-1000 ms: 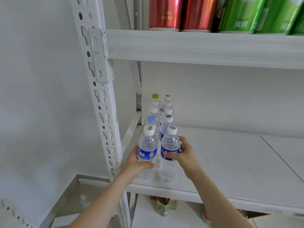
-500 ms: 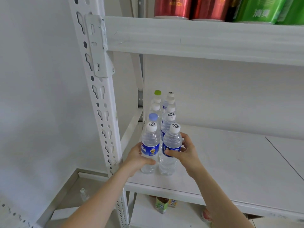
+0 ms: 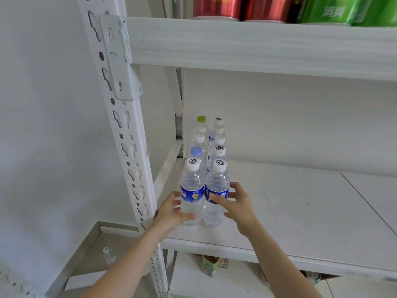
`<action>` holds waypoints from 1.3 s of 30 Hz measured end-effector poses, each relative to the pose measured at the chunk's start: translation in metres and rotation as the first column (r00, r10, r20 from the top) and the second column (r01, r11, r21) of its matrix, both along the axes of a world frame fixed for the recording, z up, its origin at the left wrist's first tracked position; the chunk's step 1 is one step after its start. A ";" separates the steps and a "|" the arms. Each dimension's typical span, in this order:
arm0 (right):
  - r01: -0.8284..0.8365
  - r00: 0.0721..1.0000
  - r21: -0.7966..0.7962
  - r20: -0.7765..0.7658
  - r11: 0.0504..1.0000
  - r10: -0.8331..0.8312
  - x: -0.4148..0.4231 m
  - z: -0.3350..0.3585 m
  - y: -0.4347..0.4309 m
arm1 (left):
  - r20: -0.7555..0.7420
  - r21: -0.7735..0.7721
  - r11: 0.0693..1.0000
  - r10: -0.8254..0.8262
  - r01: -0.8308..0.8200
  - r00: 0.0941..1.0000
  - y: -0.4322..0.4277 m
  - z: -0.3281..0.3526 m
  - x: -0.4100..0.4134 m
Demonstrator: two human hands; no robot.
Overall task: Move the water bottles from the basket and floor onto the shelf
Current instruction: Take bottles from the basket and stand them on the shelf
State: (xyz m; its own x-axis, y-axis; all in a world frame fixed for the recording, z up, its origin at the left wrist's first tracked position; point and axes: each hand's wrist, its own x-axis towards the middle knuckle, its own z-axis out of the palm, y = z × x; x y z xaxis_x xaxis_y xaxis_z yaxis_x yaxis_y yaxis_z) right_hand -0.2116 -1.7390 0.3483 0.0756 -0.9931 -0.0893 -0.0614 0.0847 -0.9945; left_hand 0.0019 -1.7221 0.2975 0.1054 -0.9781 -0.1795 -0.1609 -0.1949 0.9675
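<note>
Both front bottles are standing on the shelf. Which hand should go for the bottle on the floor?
Left, likely. The floor bottle sits low, left of the shelf post, on the left hand's side; the right hand would have to cross over.
</note>
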 end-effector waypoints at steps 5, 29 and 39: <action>0.002 1.000 0.021 -0.019 1.000 -0.002 0.000 -0.001 -0.001 | 0.016 -0.005 1.000 -0.010 0.010 1.000 -0.002 -0.002 0.000; 0.059 0.949 -0.153 -0.297 0.986 -0.103 -0.025 -0.014 0.060 | 0.629 -0.224 0.972 0.092 0.068 0.772 0.094 -0.002 -0.023; -0.205 0.512 -0.371 -0.829 0.906 -0.224 -0.057 -0.056 0.135 | 0.929 -0.250 0.948 0.178 0.196 0.323 0.173 -0.033 -0.052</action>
State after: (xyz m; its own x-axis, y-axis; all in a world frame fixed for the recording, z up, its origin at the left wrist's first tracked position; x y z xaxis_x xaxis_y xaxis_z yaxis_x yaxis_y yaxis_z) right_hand -0.2684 -1.6042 0.2921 0.1680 -0.9485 0.2685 -0.8783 -0.2677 -0.3962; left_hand -0.0505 -1.5491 0.2645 0.0085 -0.9560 0.2934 -0.9860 0.0409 0.1618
